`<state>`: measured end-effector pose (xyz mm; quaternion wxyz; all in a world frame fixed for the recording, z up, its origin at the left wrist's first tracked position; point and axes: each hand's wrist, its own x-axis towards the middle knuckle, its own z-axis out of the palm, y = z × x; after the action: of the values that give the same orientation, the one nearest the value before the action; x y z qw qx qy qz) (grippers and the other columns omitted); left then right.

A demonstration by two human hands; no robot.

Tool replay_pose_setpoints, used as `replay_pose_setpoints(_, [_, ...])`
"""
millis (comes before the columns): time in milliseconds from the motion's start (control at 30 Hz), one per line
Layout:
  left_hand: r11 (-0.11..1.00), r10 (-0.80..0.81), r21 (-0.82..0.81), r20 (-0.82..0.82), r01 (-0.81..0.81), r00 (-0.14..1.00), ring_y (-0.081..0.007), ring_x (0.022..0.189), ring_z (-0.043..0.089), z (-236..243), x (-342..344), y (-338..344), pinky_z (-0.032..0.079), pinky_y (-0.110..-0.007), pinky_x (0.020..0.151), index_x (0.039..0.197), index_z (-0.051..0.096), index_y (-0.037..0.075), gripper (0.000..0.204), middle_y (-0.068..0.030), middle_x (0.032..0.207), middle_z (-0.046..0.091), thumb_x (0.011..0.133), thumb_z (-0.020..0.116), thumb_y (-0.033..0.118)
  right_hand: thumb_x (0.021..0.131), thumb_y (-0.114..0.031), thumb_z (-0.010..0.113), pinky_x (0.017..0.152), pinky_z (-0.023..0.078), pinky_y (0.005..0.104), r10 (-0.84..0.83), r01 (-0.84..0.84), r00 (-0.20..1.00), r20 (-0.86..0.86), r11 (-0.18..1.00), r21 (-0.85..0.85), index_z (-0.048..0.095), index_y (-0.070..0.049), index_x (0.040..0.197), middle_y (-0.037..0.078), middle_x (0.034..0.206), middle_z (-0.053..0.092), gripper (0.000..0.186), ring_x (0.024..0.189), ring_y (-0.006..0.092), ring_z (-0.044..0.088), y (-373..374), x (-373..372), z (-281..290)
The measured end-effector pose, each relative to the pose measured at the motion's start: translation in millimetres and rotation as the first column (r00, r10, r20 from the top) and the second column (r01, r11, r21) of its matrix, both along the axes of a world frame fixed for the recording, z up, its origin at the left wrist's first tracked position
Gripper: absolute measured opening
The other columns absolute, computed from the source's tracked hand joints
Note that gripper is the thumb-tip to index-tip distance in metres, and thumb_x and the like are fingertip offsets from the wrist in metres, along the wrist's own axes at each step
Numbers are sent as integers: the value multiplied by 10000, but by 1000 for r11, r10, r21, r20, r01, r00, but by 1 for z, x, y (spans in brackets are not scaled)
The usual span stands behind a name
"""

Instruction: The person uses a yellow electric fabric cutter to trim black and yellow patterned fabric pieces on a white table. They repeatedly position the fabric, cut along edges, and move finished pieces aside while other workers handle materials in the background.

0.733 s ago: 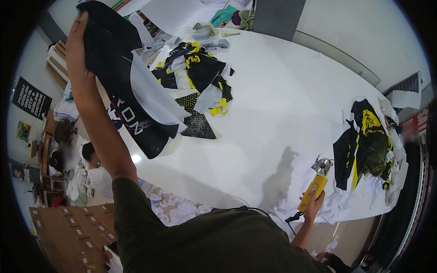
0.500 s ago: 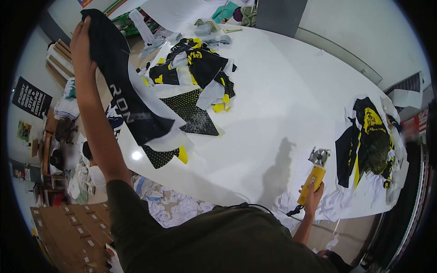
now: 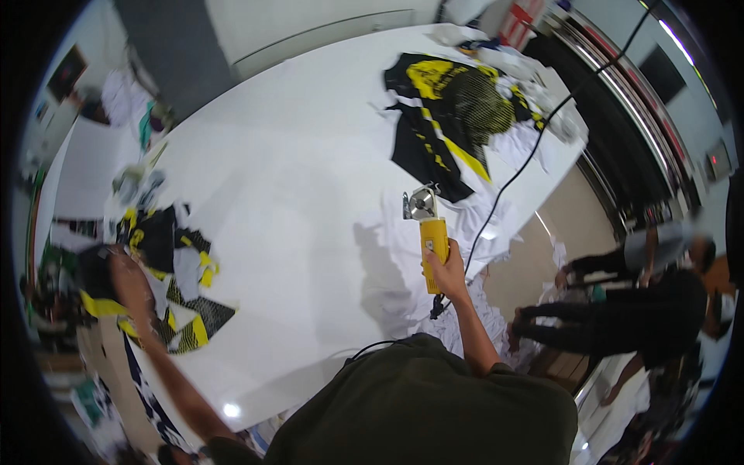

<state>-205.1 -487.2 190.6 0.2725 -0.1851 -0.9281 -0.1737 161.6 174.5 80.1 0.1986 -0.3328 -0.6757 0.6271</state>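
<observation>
My left hand [image 3: 133, 287], smeared by motion, is low over a pile of black, yellow and white fabric pieces [image 3: 198, 322] on the left of the white table; a dark piece [image 3: 99, 271] is at its fingers, whose hold I cannot make out. My right hand [image 3: 446, 273] grips a yellow hand-held electric rotary cutter [image 3: 432, 248], its round metal blade head [image 3: 422, 204] upward and its cord trailing from the handle. Beyond the blade lies another heap of printed black and yellow pieces [image 3: 425, 128] on crumpled white sheets [image 3: 515, 143].
The white table [image 3: 287, 124] ends at a wall [image 3: 271, 23]. A black cable [image 3: 508, 186] crosses the right side. A long dark machine [image 3: 612, 108] stands at the right. Two other people [image 3: 635, 318] are beside the table at lower right. White scraps [image 3: 504, 325] lie on the floor.
The view has swung toward the right. My left hand has come down from holding a black piece raised to low over the left pile. The cutter stays in my right hand.
</observation>
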Motion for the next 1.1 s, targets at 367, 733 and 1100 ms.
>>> replay_pose_setpoints(367, [481,-536,82,816,873,218,-473,1556,37,-266,362,590,53,-763,1142,1635,250,180,996,-256,1688,84,873,628,699,930,-192,708,626,596,344,-377,376,925,53,926,27,488,49,1277,153,975,673,476,747,199,695,156,90,-3])
replay_pose_setpoints(733, [603,-797,450,383,658,468,-471,1400,422,-215,224,834,349,-534,1159,1451,500,43,610,-259,1516,468,972,624,400,937,-176,686,572,586,348,-513,501,853,89,855,131,487,22,1228,140,904,663,404,672,198,688,259,145,-52])
replay_pose_setpoints(1100, [897,-129,-289,553,335,823,-418,1576,99,-236,43,551,99,-782,1143,1616,245,9,965,-217,1690,203,965,544,656,903,-258,726,697,571,377,-503,442,841,201,852,280,511,42,1263,180,996,683,515,785,244,693,308,139,-86])
